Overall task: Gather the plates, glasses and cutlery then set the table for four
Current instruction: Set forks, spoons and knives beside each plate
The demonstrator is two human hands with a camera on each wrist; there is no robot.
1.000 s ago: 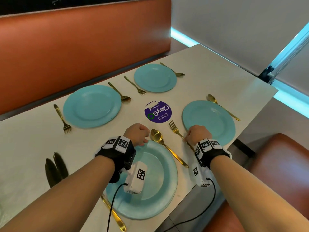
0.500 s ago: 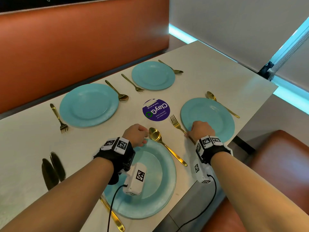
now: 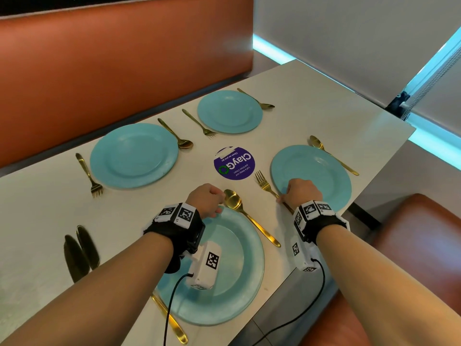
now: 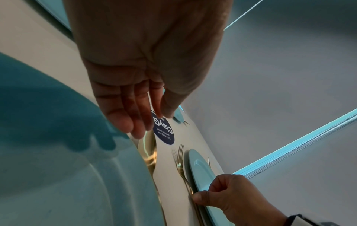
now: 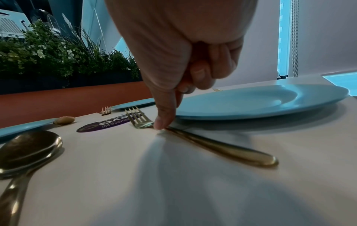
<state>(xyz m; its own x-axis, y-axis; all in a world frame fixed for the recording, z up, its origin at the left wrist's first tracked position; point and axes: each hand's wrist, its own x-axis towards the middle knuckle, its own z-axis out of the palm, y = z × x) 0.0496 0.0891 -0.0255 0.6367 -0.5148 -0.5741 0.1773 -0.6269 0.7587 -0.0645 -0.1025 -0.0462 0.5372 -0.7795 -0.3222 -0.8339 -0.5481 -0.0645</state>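
Observation:
Four light-blue plates lie on the white table, each with gold cutlery beside it. My left hand (image 4: 146, 122) hovers over the far rim of the nearest plate (image 3: 234, 298), fingers loosely extended and holding nothing, just left of a gold spoon (image 3: 232, 199). My right hand (image 3: 299, 193) has its fingers curled. Its thumb tip (image 5: 161, 122) presses against the neck of a gold fork (image 5: 139, 120) lying along the left edge of the right plate (image 3: 321, 176). Another spoon (image 3: 316, 143) lies on that plate's far side.
The two far plates (image 3: 133, 156) (image 3: 229, 112) have forks and spoons beside them. A purple round sticker (image 3: 234, 163) marks the table's middle. A gold handle (image 3: 172, 323) lies left of the nearest plate. Two dark elongated shapes (image 3: 79, 250) are at the left. An orange bench seat (image 3: 411, 245) is beyond the table's right edge.
My right hand has slid forward along the fork toward the right plate, and the fork has shifted a little closer to that plate. The left hand has barely moved.

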